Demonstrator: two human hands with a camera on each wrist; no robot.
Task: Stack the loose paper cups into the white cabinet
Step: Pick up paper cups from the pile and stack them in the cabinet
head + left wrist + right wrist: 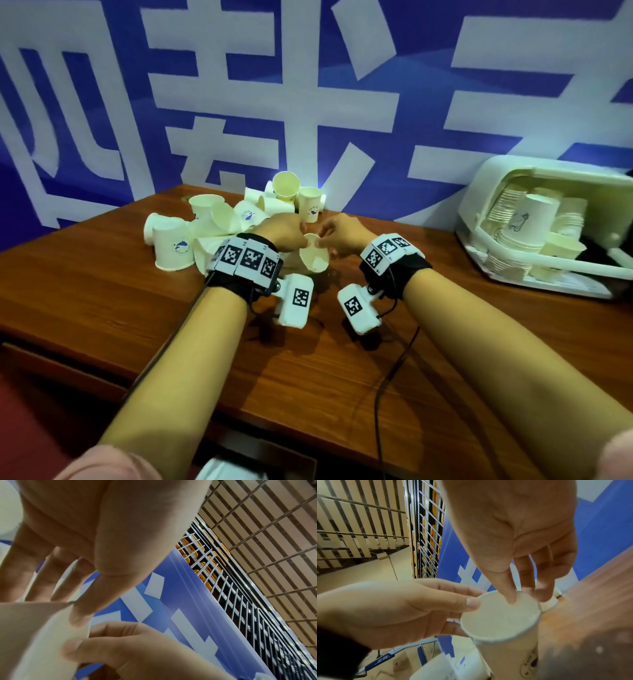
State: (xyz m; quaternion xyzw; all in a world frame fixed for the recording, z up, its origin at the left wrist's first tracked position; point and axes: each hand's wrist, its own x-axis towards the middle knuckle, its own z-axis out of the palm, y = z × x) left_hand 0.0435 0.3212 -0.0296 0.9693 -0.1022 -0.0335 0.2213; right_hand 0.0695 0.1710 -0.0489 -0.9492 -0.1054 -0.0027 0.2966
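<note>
Both hands hold one white paper cup (314,257) above the wooden table, its mouth turned toward me. My left hand (300,233) pinches the cup's (501,618) left rim, thumb on the edge. My right hand (324,236) pinches the far rim, thumb (511,597) inside and fingers outside. In the left wrist view my left thumb (80,614) presses the cup wall (34,635). A pile of loose paper cups (219,219) lies just behind and left of the hands. The white cabinet (493,178) stands open at the right with stacked cups (507,219) inside.
A blue banner with white characters (274,102) stands right behind the table's back edge. Bare wooden table (102,301) stretches in front of the pile and between the hands and the cabinet. Cables (387,387) trail from the wrist cameras across the table front.
</note>
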